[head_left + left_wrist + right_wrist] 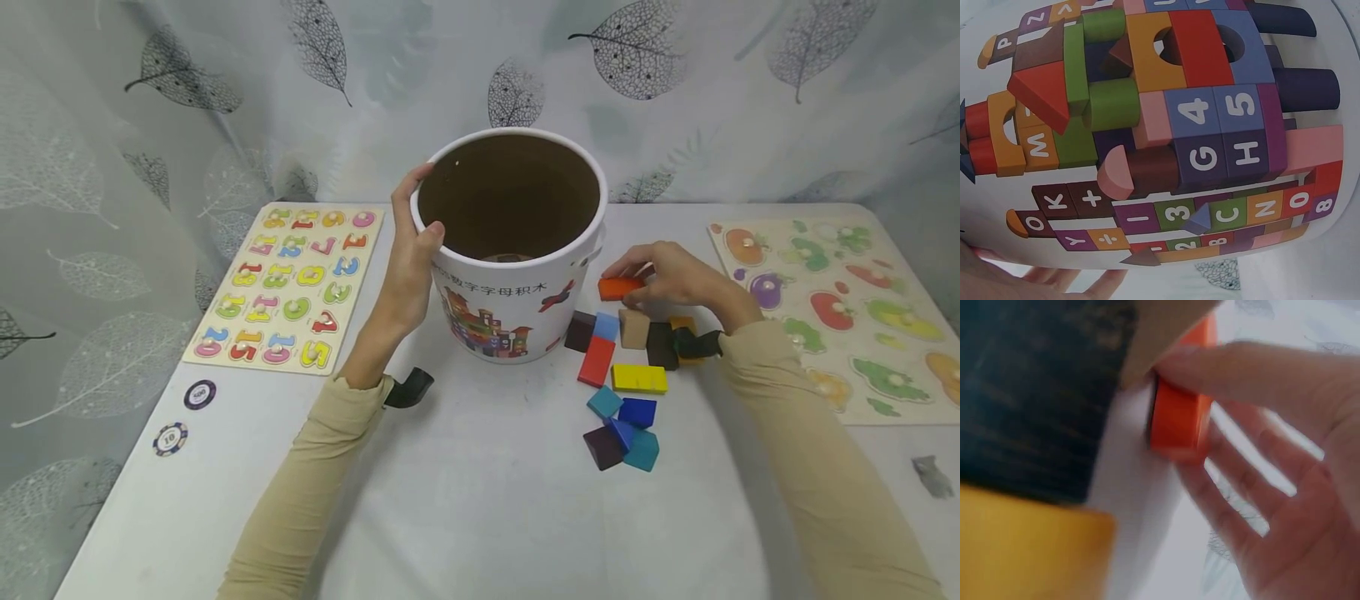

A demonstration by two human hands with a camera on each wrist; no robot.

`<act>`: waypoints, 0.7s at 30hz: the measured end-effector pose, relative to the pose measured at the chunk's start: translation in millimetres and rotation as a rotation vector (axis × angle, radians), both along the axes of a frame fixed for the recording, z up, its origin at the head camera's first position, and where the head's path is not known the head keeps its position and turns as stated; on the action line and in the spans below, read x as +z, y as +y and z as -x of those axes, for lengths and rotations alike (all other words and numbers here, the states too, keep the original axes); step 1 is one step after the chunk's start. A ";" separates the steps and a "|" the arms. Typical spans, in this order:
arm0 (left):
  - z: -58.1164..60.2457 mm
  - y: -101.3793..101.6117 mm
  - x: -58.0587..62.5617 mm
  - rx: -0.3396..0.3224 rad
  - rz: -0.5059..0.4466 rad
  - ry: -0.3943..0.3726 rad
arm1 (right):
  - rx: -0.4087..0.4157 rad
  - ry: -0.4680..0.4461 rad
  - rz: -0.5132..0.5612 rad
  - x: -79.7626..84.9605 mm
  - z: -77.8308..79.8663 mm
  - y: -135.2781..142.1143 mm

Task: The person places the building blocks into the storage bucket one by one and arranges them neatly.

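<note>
A white bucket (pixel 517 287) with printed toy blocks on its side stands upright at the back of the table. My left hand (pixel 412 258) grips its rim from the left, the thumb hooked over the edge; the printed wall (pixel 1204 125) fills the left wrist view. To the right of the bucket, my right hand (pixel 671 275) pinches an orange block (pixel 619 289) between thumb and fingers, seen close up in the right wrist view as an orange block (pixel 1179 422). Below that hand sit a wooden-coloured block (pixel 634 328), a black block (pixel 662 346) and a yellow-orange block (pixel 684 322).
More blocks lie in front: a red block (pixel 597 361), a yellow block (pixel 639 378) and several blue, teal and dark ones. A number puzzle board (pixel 258 310) lies left, a vegetable puzzle board (pixel 810 275) right. Two chips (pixel 171 438) rest near the left edge.
</note>
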State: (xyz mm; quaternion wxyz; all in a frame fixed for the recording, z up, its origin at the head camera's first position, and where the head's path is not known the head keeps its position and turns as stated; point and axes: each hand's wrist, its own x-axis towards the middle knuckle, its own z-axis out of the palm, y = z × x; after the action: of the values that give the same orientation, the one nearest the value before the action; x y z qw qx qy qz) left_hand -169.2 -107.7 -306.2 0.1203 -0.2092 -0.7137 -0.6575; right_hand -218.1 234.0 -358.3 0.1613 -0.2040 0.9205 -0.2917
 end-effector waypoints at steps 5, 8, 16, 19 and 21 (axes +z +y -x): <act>-1.4 -0.6 0.4 0.003 0.004 0.004 | -0.015 0.118 -0.041 23.7 -6.3 0.6; -1.4 -1.4 0.4 0.007 0.002 0.005 | -0.035 0.241 -0.046 48.0 -11.7 0.9; -0.1 -0.6 -0.1 -0.004 -0.009 -0.008 | -0.148 0.701 0.245 114.0 -27.2 -15.4; 0.1 -0.9 -0.1 -0.007 -0.014 -0.011 | -0.112 0.760 0.361 133.0 -34.0 -35.6; 0.5 -0.8 0.1 -0.008 -0.014 -0.015 | -0.060 0.761 0.411 142.9 -39.0 -50.0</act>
State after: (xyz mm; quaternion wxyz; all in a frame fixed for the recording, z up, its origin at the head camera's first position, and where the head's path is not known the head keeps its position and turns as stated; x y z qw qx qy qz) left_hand -169.7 -108.5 -306.1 0.1139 -0.2064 -0.7091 -0.6646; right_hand -179.1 184.0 -215.4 -0.2424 -0.2980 0.8425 -0.3776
